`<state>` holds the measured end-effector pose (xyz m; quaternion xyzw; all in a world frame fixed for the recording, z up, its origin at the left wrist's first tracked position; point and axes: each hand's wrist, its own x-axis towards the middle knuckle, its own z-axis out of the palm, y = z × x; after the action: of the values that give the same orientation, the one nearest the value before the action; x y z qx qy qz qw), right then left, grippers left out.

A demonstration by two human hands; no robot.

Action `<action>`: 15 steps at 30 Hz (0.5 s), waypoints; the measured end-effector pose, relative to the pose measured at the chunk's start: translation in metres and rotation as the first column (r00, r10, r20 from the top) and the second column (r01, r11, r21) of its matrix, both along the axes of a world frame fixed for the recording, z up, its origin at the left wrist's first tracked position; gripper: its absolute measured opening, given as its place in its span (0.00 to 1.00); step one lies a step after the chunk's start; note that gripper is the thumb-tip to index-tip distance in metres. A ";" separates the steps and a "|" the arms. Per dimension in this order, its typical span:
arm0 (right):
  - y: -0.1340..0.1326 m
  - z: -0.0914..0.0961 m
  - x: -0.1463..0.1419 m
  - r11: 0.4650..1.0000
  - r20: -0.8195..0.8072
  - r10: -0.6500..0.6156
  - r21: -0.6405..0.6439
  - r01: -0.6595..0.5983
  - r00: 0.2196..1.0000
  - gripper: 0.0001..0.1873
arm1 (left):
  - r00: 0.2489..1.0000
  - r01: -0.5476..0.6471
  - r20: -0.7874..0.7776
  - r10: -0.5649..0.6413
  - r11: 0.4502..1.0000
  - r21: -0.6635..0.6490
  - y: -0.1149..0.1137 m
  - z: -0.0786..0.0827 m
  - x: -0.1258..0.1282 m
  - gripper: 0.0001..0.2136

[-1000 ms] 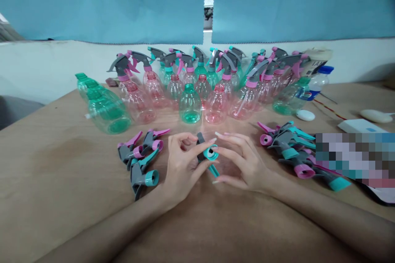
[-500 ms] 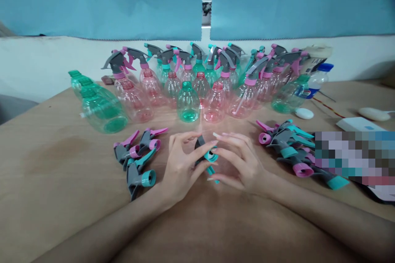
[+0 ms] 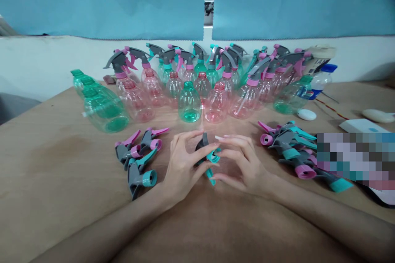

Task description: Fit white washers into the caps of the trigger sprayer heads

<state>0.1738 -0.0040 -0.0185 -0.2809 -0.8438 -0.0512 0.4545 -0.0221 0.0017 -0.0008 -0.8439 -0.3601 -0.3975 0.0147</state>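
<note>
Above the near part of the table, my left hand (image 3: 182, 162) is closed on a grey and turquoise trigger sprayer head (image 3: 202, 146). Its turquoise collar (image 3: 213, 155) faces right, and the trigger lever points down. My right hand (image 3: 242, 162) is just right of the collar, fingers curved and apart, the fingertips at its edge; whether they touch it I cannot tell. Left of my hands lies a small group of sprayer heads (image 3: 135, 174) with pink or turquoise collars. Another pile of sprayer heads (image 3: 286, 144) lies to the right.
Open green bottles (image 3: 189, 104) and pink bottles (image 3: 216, 104) stand ahead, with bottles wearing sprayer heads (image 3: 228, 59) behind. Green bottles (image 3: 106, 107) lean at the left. At right are a blue-capped bottle (image 3: 322, 80), a white round object (image 3: 306, 114) and a white box (image 3: 361, 125).
The sprayer head has turned slightly in my left hand, so its grey part and lever show more. My right fingers have shifted slightly around the collar. The whole view has moved a little.
</note>
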 end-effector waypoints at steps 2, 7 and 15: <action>0.000 0.000 0.000 1.000 0.004 0.010 0.003 -0.010 1.000 0.24 | 1.000 0.003 0.010 -0.003 1.000 -0.007 0.000 0.000 0.000 0.14; 0.000 -0.001 0.001 1.000 0.006 -0.008 -0.019 0.008 1.000 0.26 | 0.999 -0.006 0.034 0.007 0.999 -0.047 -0.001 0.003 0.001 0.13; 0.000 0.001 0.001 1.000 0.033 -0.020 -0.001 0.020 0.999 0.25 | 0.999 -0.011 0.047 0.015 0.997 -0.076 -0.003 0.004 0.002 0.15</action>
<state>0.1751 -0.0043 -0.0176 -0.2887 -0.8484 -0.0598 0.4397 -0.0202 -0.0009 0.0037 -0.8318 -0.3806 -0.4033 -0.0232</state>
